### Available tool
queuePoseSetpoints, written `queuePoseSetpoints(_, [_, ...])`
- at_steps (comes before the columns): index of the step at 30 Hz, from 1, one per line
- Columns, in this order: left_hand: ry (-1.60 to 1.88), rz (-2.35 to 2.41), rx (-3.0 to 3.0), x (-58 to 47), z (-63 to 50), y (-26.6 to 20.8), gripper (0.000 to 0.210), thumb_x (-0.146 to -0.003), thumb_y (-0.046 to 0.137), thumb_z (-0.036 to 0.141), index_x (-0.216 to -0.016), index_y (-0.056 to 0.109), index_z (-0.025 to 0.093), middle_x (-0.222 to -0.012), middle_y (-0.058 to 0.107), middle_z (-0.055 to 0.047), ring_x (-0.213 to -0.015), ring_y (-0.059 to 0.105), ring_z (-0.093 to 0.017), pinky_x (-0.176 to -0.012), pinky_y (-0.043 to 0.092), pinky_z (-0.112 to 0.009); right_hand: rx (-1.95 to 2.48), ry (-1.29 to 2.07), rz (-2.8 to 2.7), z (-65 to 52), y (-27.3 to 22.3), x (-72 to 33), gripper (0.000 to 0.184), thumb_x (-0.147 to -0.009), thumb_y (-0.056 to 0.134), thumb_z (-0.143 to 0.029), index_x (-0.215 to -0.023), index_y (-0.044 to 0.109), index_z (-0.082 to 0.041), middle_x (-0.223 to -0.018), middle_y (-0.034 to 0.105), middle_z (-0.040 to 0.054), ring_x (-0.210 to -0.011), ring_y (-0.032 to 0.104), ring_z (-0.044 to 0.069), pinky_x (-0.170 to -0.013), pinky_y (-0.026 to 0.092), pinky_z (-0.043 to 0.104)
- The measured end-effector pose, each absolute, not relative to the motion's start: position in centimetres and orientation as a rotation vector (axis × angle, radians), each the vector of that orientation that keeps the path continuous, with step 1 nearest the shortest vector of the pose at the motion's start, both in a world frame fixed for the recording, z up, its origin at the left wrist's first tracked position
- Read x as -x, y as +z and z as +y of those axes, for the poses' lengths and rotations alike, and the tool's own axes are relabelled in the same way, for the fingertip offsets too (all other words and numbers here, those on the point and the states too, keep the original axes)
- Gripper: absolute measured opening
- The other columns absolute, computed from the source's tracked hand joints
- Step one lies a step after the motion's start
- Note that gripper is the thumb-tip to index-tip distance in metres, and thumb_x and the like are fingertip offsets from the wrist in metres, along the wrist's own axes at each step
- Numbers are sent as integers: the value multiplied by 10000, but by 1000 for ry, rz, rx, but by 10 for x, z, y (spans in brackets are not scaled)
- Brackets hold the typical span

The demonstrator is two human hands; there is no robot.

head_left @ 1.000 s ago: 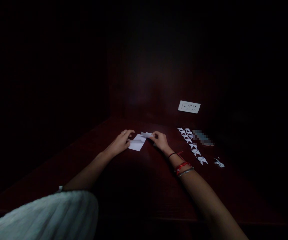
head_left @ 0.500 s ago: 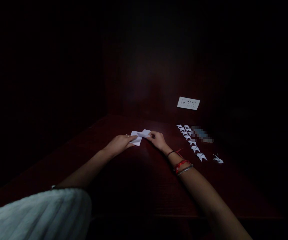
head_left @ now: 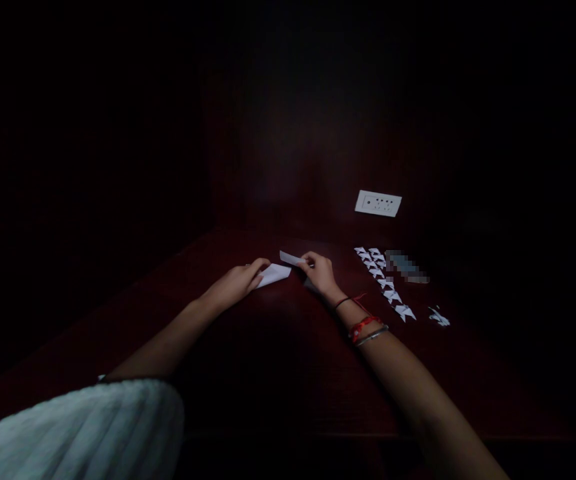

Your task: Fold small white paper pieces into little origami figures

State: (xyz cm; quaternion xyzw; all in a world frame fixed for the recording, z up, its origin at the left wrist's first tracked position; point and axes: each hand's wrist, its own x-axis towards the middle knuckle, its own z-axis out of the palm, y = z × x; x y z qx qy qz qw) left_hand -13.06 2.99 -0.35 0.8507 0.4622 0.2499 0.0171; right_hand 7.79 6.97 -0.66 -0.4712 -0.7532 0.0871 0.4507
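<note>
My left hand grips a piece of white paper by its left end, low over the dark red table. A narrow strip of white paper is pinched between thumb and fingers of my right hand, its free end pointing left and slightly up. A gap shows between the two pieces. Part of each paper is hidden by the fingers. Right of my right hand lie several small folded white paper pieces, set out in two rows.
A small heap of white scraps lies right of the folded pieces. A blurred flat object rests beside the rows. A white socket plate is on the wall behind the table. The surroundings are very dark.
The papers overlapped between my hands before; now they are apart. My right hand has lifted its strip slightly, and my left hand has turned over its piece.
</note>
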Motion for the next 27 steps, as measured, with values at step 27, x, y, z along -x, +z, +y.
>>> queuePoseSetpoints(27, [491,1500,-2706,141,46,-18,506,-767,306,486,-1223,241,277,-1142,430,-55,-1055,359,-242,-825,265,-396,1261,561,-1426,58,9,-125,377,-718,334,-337,-854,586,-92,-707,586,51,-628,505,125,-550,382,213])
